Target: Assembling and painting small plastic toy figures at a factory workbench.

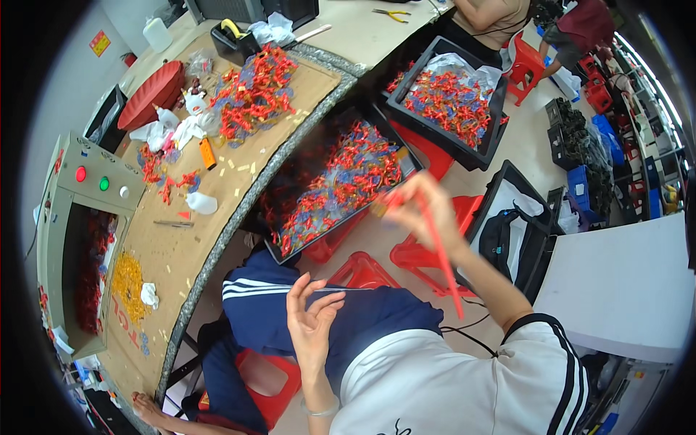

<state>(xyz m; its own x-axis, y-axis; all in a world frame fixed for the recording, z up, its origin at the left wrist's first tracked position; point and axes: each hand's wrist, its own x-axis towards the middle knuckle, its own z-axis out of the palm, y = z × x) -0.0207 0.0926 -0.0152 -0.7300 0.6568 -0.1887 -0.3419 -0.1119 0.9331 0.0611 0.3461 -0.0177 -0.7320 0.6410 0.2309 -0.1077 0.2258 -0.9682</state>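
My R hand [426,209] grips a red strip [444,264] nr black tray [391,125] R corner; L hand [313,322] loose, fingers apart. Best pull gently.

At least 2 black trays [442,142] of red-and-blue pieces [449,105]
Tabletop [239,159]: 1 red basket [152,96] toward the back edge, 1 orange block [208,154]; machine [52,246]: 3 buttons [80,174], 1 red, 1 green, 1 white.

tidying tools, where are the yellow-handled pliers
In the head view, the pliers lie at the top, just right of centre, on the pale table, left of a co-worker in tan.
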